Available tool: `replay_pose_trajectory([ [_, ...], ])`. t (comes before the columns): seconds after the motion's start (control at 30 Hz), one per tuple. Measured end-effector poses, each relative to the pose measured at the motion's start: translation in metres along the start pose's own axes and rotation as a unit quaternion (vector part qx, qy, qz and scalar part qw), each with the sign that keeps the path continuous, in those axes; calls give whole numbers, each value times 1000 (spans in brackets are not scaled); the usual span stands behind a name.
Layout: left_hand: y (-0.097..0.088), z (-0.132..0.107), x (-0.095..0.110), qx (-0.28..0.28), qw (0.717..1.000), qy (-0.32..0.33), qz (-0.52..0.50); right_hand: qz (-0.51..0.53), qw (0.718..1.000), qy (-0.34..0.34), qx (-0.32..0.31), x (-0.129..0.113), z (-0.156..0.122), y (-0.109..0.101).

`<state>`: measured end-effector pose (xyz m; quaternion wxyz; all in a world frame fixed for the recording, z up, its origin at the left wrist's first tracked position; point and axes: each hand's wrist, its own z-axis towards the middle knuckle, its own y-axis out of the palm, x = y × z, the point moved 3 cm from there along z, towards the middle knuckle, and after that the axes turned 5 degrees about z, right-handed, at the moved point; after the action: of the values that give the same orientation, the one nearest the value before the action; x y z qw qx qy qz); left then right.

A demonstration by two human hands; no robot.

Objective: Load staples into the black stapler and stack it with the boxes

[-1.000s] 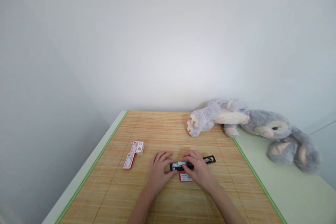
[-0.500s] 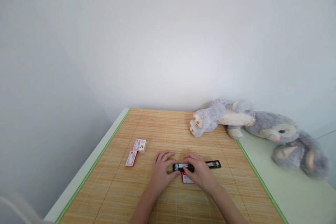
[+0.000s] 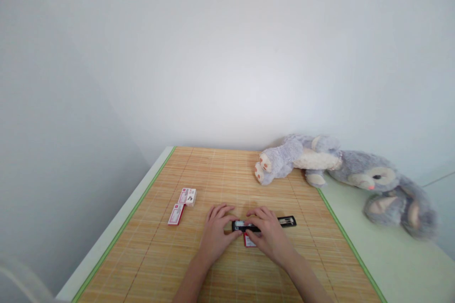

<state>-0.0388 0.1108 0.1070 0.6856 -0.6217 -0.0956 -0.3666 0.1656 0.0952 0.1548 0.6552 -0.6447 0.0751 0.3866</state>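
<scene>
A black stapler (image 3: 286,221) lies opened flat on the bamboo mat (image 3: 227,270), its metal channel showing between my hands. My left hand (image 3: 216,232) rests at the stapler's left end, thumb against it, fingers lying spread on the mat. My right hand (image 3: 268,232) covers the stapler's middle, its fingers curled and pressing on the metal channel. A small red and white staple box (image 3: 248,241) lies under my right hand, partly hidden.
Two more red and white staple boxes (image 3: 187,196) (image 3: 176,214) lie to the left on the mat. A grey plush rabbit (image 3: 341,170) sprawls at the back right, partly on the pale green table (image 3: 391,255). White walls stand close behind and to the left.
Both hands have stayed on the stapler with only slight finger shifts. The view has swayed a little.
</scene>
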Motion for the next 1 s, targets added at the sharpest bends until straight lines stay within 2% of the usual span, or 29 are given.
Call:
replay_pose_trajectory([
  [0.07,0,0,0,-3,1000,1,3,12,1000,-14,-18,-6,0,2],
  [0.13,-1,0,0,-5,1000,2,3,18,999,-23,-24,-3,-3,-3],
  [0.23,-1,0,0,-5,1000,1,-1,12,1000,-6,8,24,-15,-27],
  [0.33,-2,0,0,1,1000,0,-6,4,998,49,33,61,-33,-56],
  [0.43,-1,1,-1,4,1000,-2,-7,59,993,103,-13,85,-46,-73],
  [0.5,-1,1,0,2,1000,-3,-8,112,985,122,-37,88,-48,-77],
  [0.63,-1,1,0,1,1000,-4,-13,183,974,126,-43,70,-34,-76],
  [0.77,-2,0,1,0,1000,-6,-16,177,980,68,-53,35,-9,-69],
  [0.87,-3,-1,2,0,1000,-5,-17,140,988,29,-58,15,8,-54],
  [1.0,-3,-1,3,-1,1000,-6,-18,83,994,18,-69,8,24,-23],
])
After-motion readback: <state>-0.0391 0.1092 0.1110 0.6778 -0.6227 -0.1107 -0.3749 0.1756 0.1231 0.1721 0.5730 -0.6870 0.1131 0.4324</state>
